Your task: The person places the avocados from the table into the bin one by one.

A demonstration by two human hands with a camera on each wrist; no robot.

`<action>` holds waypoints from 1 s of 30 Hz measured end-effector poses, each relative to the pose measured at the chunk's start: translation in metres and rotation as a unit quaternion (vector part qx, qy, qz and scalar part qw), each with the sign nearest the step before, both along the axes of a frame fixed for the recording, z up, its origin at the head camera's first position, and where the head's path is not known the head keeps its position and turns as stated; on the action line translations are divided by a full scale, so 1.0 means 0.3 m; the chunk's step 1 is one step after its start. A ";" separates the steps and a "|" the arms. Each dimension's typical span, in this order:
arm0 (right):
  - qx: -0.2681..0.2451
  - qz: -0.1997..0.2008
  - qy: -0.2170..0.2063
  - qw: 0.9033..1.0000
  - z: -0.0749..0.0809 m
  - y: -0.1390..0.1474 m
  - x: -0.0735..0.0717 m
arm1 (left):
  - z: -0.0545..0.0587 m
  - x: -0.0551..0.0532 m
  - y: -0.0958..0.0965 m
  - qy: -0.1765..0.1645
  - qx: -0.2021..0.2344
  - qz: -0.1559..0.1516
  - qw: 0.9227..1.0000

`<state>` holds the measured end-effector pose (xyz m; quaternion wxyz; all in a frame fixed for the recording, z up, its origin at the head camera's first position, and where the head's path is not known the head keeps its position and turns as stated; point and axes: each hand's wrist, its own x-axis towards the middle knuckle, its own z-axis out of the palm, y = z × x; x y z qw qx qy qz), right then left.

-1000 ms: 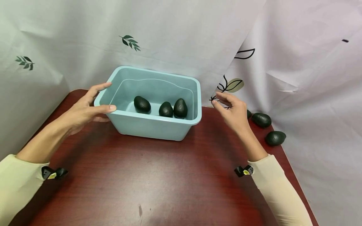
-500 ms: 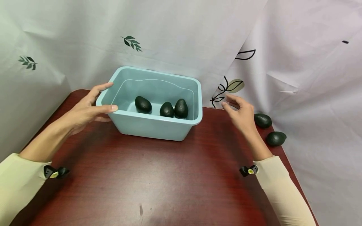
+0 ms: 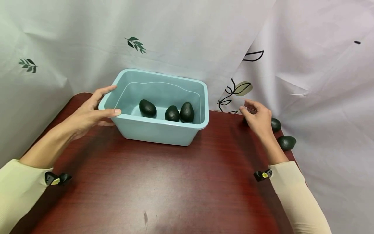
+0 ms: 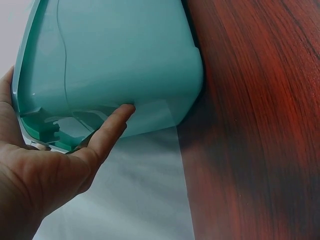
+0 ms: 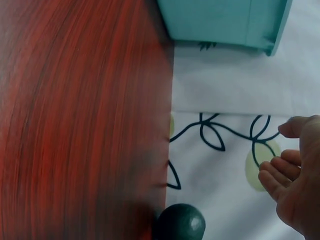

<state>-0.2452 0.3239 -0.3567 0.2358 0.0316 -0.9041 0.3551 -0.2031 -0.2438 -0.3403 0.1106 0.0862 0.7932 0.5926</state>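
A light-blue plastic bin (image 3: 155, 131) stands at the back of the table, with three dark green avocados inside: one at the left (image 3: 147, 108) and two side by side at the right (image 3: 172, 113) (image 3: 187, 112). At its left end my left hand (image 3: 87, 113) grips the rim, thumb over the front edge and other fingers along the end and underneath. The left wrist view shows a finger of that hand (image 4: 55, 170) on the outer wall. To the right of the bin my right hand (image 3: 258, 118) hovers, fingers loosely bent, holding nothing. An avocado (image 3: 244, 121) shows partly behind it.
Two more avocados, one partly covered by the right hand (image 3: 276, 124) and one in front (image 3: 287, 143), lie by the right edge of the reddish-brown table (image 3: 163, 188). A white leaf-print cloth (image 3: 181, 35) hangs behind the table and along its sides.
My right hand has moved to the right, away from the bin and in over the avocados at the table's right side. My left hand stays on the bin.
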 end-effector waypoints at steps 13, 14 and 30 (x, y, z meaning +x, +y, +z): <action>-0.013 -0.037 -0.031 0.999 -0.022 0.061 -0.025 | 0.001 0.002 0.000 0.002 0.005 0.003 1.000; -0.012 -0.042 -0.036 0.998 -0.026 0.068 -0.028 | 0.000 0.001 0.000 0.002 0.005 0.002 1.000; 0.023 -0.055 -0.078 0.995 -0.094 0.164 -0.044 | -0.004 -0.001 0.002 -0.002 0.008 0.001 1.000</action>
